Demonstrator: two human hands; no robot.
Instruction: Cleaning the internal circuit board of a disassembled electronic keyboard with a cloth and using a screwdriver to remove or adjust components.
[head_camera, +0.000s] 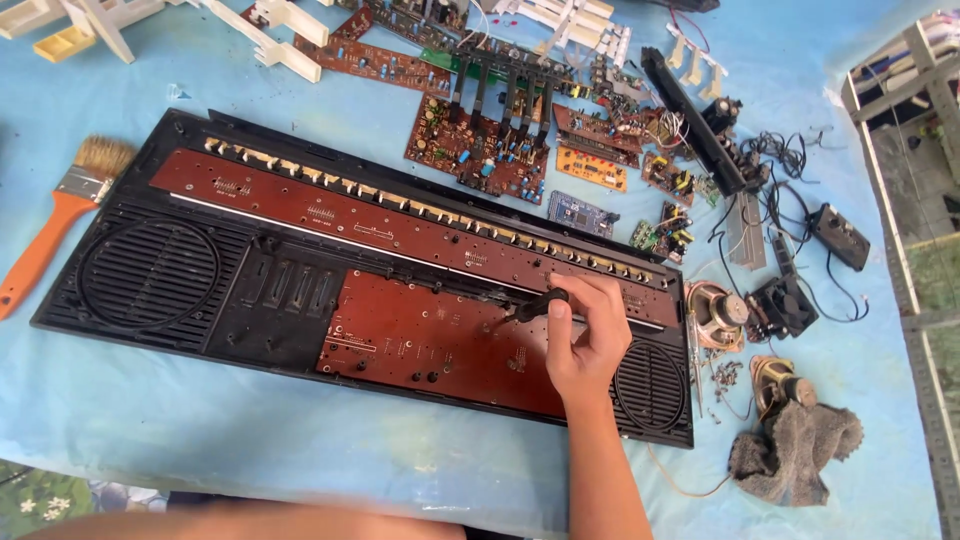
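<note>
Right hand fisted around black-handled screwdriver, tip down on brown circuit board inside open black keyboard case, frame centre. Forearm rises from lower edge, wrist bent left. Likely working a board screw; next needs tip seated square, steady turning. Left hand out of view. Orange-handled brush far left on tabletop.
</note>
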